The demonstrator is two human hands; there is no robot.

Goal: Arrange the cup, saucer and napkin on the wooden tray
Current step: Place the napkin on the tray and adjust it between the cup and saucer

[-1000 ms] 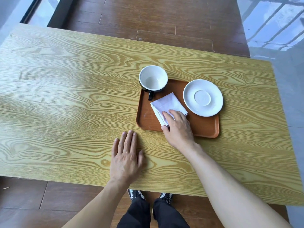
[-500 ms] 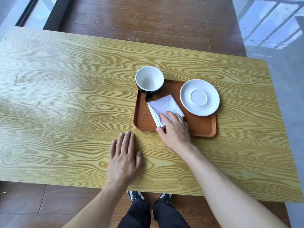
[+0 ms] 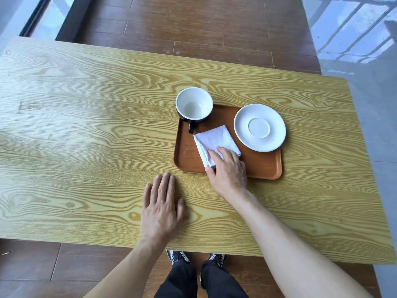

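A brown wooden tray (image 3: 264, 166) lies on the table, right of centre. At its far left corner stands a cup (image 3: 194, 104), black outside and white inside, its handle pointing toward me. A white saucer (image 3: 259, 127) rests at the tray's far right corner and reaches past the rim. A folded white napkin (image 3: 214, 139) lies in the tray's middle. My right hand (image 3: 227, 171) rests on the napkin's near corner, fingers on top, thumb at its edge. My left hand (image 3: 162, 208) lies flat on the table, near and left of the tray, holding nothing.
The yellow wood-grain table (image 3: 86, 136) stretches wide to the left of the tray. Its near edge runs just above my legs and shoes (image 3: 197, 258). Beyond the far edge is brown floor; grey floor lies past the right edge.
My right hand has slid slightly back toward me along the napkin. The napkin, cup and saucer keep their places on the tray. The left hand stays flat.
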